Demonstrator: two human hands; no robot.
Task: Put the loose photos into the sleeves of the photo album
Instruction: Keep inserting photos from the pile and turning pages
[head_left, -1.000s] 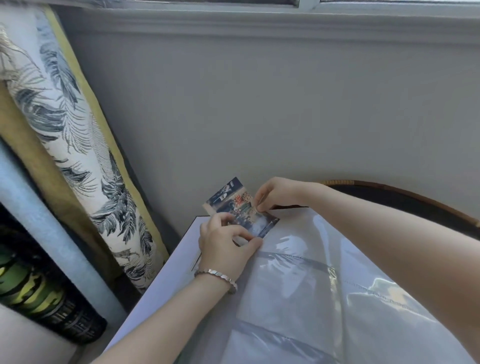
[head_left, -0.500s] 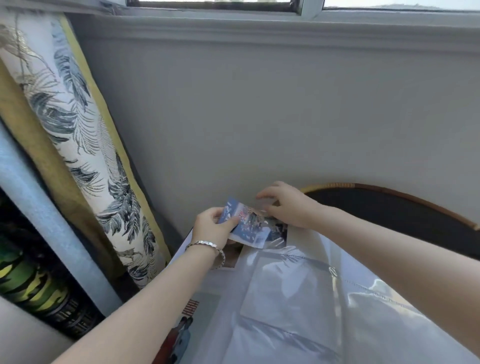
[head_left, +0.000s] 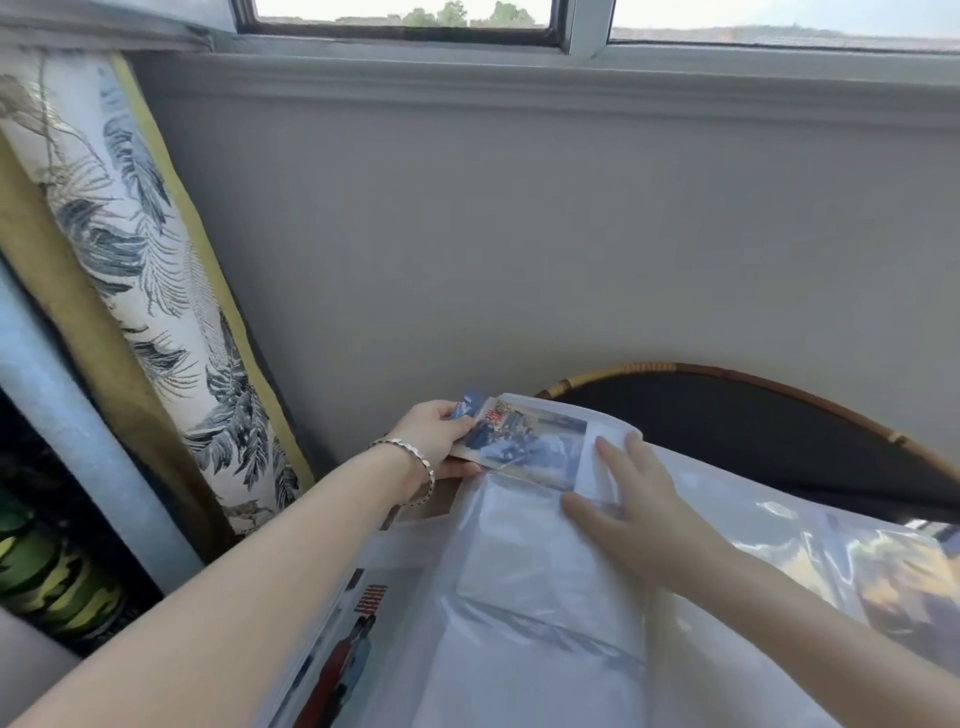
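The photo (head_left: 524, 441) is a landscape print in washed blues with a red patch near its upper left. Glare on the plastic blurs its subject, possibly a group of figures. Most of it lies under the clear film of the top sleeve (head_left: 592, 478) at the far end of the open photo album (head_left: 519, 649). Its left corner sticks out past the page edge.

The left hand (head_left: 441, 436), with a silver bracelet (head_left: 410, 454) on its wrist, grips that free end, its fingers clamped over the top and the thumb beneath. The right hand (head_left: 631, 501) lies flat on the sleeve just right of the print, its fingers straight and spread, pressing the plastic down. The sleeves nearer the camera show only white backing. A leaf-print curtain (head_left: 156, 312) hangs at left.
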